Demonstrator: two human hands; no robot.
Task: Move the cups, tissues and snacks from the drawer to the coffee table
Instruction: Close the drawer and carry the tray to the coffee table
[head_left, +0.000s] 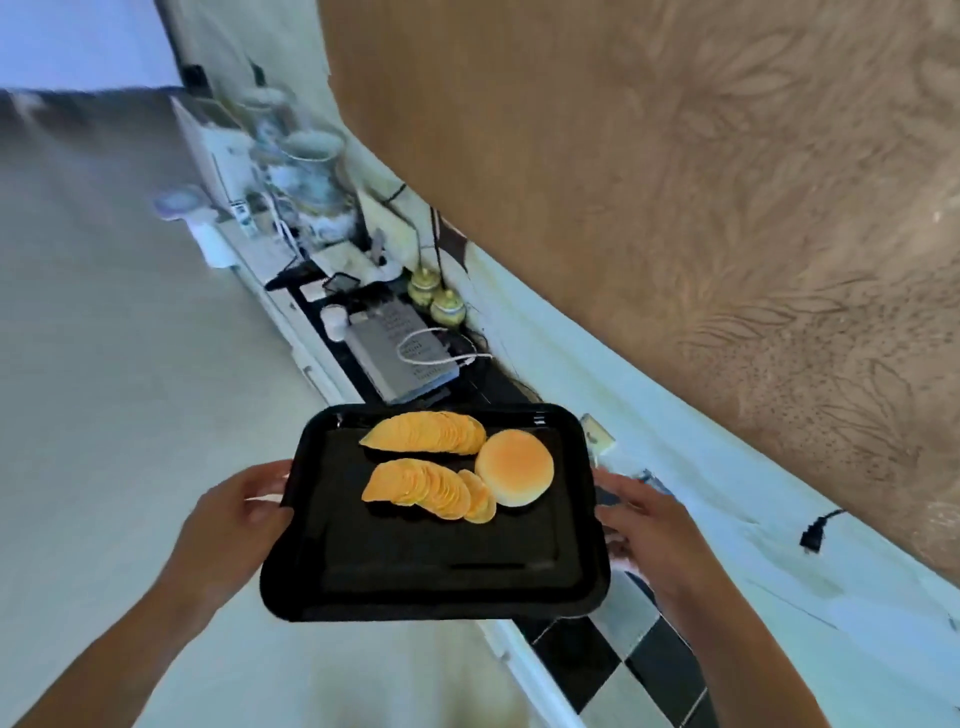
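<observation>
At the far left the left hand (244, 512) curls its fingers (260, 514) around one rim of the black tray (431, 566) bearing crisps (423, 488) and a bun (514, 467), the right hand (644, 525) clasping the opposite rim above the cluttered desk (571, 654), so the snacks seem in transit and next need level carrying to the unseen coffee table.

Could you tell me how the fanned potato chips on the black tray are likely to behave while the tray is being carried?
The potato chips lie loose in two overlapping fans, so they would probably slide or scatter if the black tray tilts. They look thin, so likely brittle and very light. The tray's low rim may stop a few. The left hand and right hand grip opposite edges, which should help keep it level.
</observation>
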